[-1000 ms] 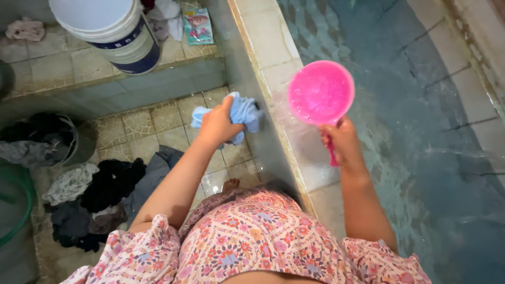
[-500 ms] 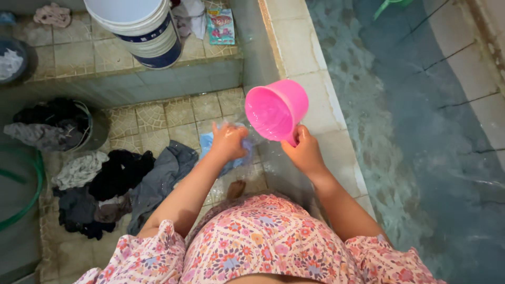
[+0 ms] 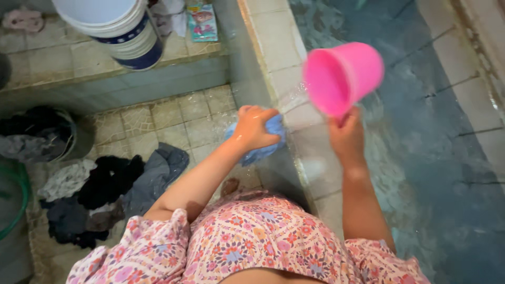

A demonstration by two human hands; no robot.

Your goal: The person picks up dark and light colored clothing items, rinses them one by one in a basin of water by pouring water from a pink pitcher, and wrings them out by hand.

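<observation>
1. Left hand (image 3: 252, 128): fingers clenched around a wadded blue cloth (image 3: 265, 139), held against the tiled basin ledge (image 3: 276, 50).
2. Right hand (image 3: 346, 135): fist wrapped on the handle of a pink dipper (image 3: 342, 76), tilted leftward above the ledge.
3. Surroundings: white bucket (image 3: 118, 29) on the step; dark laundry heap (image 3: 100, 189) on the floor.

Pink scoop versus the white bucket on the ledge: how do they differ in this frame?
The pink scoop is tipped on its side in the right hand; the white bucket stands upright on the tiled ledge, untouched. The scoop is plain pink and clearly smaller; the bucket carries a dark blue band. Both look plastic and round.
</observation>
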